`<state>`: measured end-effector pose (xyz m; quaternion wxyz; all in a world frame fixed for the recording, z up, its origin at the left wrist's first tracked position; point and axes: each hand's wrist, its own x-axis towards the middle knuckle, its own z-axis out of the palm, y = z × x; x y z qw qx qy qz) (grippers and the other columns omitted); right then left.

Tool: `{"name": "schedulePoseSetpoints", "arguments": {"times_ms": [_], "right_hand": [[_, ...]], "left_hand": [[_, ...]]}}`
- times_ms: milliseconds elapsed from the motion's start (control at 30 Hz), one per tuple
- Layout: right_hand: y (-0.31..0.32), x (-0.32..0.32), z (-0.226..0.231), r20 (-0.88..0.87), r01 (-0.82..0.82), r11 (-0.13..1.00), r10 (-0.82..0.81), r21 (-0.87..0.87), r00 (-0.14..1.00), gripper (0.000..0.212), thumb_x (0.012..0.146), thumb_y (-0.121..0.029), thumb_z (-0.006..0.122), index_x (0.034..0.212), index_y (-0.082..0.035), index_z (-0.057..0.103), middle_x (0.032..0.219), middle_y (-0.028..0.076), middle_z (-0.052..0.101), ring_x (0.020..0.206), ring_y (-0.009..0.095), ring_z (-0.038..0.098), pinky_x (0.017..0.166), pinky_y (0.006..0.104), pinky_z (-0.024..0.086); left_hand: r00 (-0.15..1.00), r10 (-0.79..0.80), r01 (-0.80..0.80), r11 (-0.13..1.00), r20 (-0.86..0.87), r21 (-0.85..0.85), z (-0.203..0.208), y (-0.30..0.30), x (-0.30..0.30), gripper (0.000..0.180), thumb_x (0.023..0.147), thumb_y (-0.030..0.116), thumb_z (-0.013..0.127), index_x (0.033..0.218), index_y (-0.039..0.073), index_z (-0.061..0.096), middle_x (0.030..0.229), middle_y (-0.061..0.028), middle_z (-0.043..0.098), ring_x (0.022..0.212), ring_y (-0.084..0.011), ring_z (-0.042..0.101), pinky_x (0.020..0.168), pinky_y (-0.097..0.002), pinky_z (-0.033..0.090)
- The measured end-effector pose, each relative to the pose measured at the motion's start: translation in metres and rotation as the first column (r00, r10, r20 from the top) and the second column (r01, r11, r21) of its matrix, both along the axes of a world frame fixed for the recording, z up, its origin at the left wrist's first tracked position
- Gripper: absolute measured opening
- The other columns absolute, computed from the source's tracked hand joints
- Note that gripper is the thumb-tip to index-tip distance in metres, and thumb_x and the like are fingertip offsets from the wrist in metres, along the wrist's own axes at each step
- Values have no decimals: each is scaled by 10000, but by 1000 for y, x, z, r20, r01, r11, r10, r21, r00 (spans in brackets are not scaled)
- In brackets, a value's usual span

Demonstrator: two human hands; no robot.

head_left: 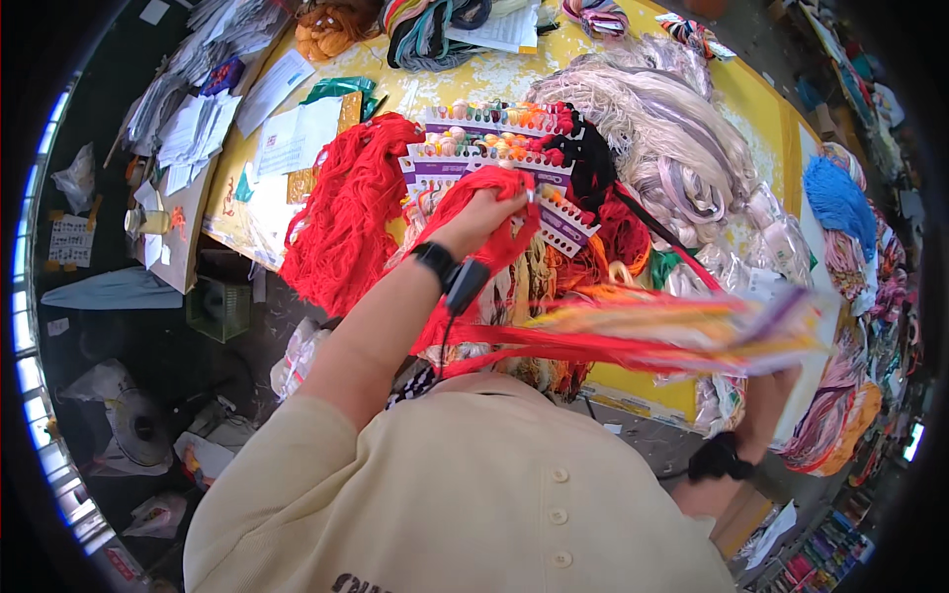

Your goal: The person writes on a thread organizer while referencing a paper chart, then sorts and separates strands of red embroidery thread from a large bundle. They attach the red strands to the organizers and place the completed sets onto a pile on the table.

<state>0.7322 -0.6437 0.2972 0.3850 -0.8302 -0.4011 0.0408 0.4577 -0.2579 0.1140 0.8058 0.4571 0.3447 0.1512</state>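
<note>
My left hand [486,215] is closed round a hank of red yarn [457,210], its fingertips beside the thread sample cards [479,148]. These white and purple cards have holes along their edges and coloured tufts. At the right, my right hand [776,387] is smeared and partly covered, so its fingers do not show. Next to it is the end of a long bundle of red, orange, yellow and white strands [633,326], stretched sideways in front of me. A blurred purple and white patch [776,318] shows at that end. Loose red yarn [346,212] lies left of the cards.
A yellow table [435,94] carries the yarn. White and mauve skeins [662,128] are heaped at far right, orange yarn [336,30] at the back. Papers [292,138] lie at left. Blue yarn [840,206] hangs beyond the right edge. A fan [143,425] stands lower left.
</note>
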Motion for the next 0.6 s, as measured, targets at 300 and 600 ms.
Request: {"name": "schedulePoseSetpoints", "arguments": {"times_ms": [300, 600], "right_hand": [[-274, 47, 135, 25, 529, 830, -541, 174, 841, 348, 815, 18, 659, 1162, 32, 635, 1105, 110, 674, 993, 174, 631, 906, 318, 497], [-58, -110, 150, -112, -1, 966, -29, -260, 993, 281, 749, 32, 651, 1027, 25, 688, 1061, 141, 695, 933, 243, 674, 854, 331, 513]], "left_hand": [[992, 125, -123, 991, -21, 52, -27, 21, 24, 184, 968, 123, 629, 1144, 70, 618, 961, -22, 649, 774, -130, 622, 601, -289, 501], [994, -53, 70, 982, 96, -175, 107, -12, -74, 231, 942, 194, 683, 1134, 78, 626, 835, 40, 565, 650, -23, 475, 545, -194, 402]]}}
